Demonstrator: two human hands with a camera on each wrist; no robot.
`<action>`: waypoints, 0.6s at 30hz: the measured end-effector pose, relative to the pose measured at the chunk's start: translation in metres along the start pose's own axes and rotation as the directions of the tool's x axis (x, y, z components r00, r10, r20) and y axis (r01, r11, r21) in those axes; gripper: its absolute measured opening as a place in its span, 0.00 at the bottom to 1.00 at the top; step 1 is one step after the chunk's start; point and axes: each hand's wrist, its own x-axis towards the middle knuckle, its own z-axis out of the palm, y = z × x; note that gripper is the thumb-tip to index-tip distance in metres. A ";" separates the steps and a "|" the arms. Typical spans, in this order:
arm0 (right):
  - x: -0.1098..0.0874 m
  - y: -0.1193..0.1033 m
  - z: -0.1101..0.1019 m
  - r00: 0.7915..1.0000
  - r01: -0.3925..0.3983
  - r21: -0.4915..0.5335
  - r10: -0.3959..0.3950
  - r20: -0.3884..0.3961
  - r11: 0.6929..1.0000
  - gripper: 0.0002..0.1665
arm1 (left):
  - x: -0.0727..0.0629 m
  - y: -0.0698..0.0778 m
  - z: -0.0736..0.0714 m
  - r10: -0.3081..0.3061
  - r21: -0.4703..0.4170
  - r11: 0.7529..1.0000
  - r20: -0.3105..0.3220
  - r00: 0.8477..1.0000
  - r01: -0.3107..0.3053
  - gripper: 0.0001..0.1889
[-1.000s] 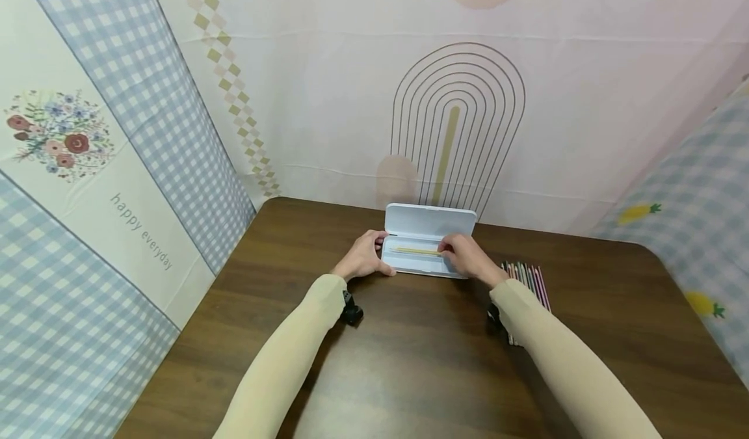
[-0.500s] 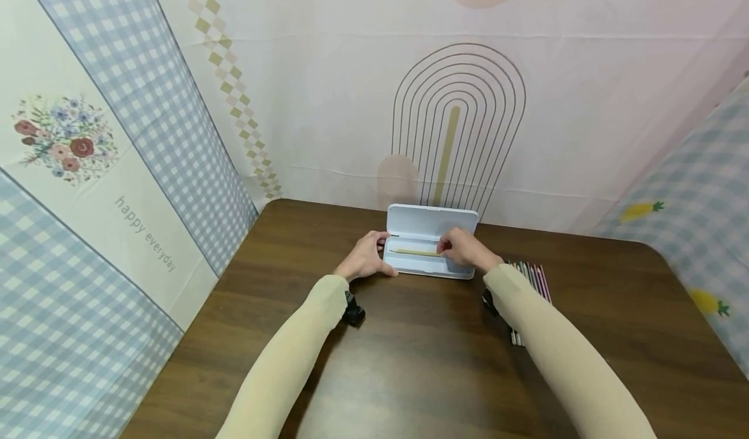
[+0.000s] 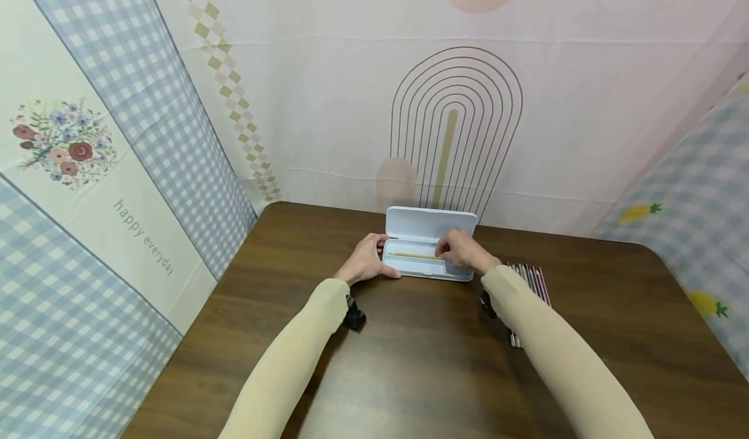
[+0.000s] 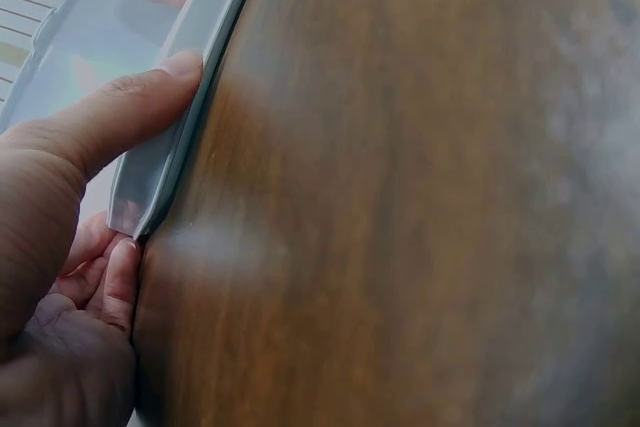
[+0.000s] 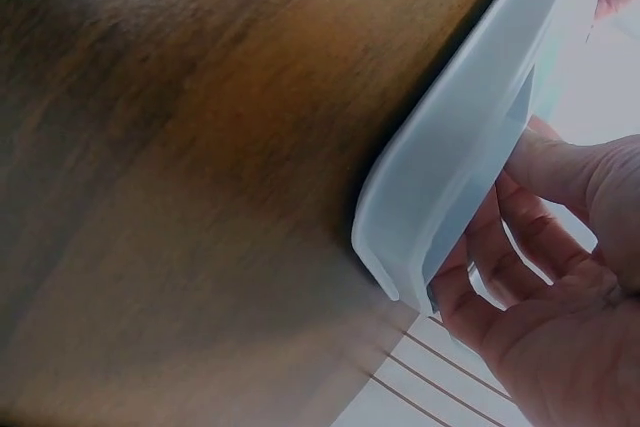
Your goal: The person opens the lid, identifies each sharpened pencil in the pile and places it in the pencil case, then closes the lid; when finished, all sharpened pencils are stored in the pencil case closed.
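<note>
white case (image 3: 417, 268); left grip (image 3: 365, 259) holds edge; right grip (image 3: 462, 250) pinches yellow pencil (image 3: 413, 255) inside

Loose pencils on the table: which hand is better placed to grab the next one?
Probably the right hand: the pencils lie on its side, beside its sleeve. The left hand grips the case.

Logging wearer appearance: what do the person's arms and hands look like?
The left hand and right hand are ungloved. The left sleeve and right sleeve are long, plain, pale beige, ending near the wrists. A black device shows at the left wrist, part of a second black device at the right.
</note>
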 end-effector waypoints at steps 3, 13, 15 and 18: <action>0.001 0.000 -0.001 1.000 -0.002 0.009 0.002 0.014 1.000 0.07 | 0.000 0.000 0.000 -0.004 0.006 1.000 -0.004 1.000 0.004 0.53; 0.000 0.000 -0.005 1.000 0.002 0.011 -0.002 0.010 1.000 0.07 | 0.000 0.000 0.000 0.021 0.019 1.000 -0.007 1.000 -0.021 0.52; -0.001 0.000 -0.005 1.000 0.001 0.016 -0.001 0.011 1.000 0.07 | -0.001 0.002 0.000 0.022 0.022 1.000 -0.008 1.000 -0.022 0.52; -0.001 0.001 -0.005 1.000 0.002 0.014 -0.003 0.019 1.000 0.08 | -0.001 0.003 0.000 0.023 0.024 0.999 -0.007 1.000 -0.022 0.52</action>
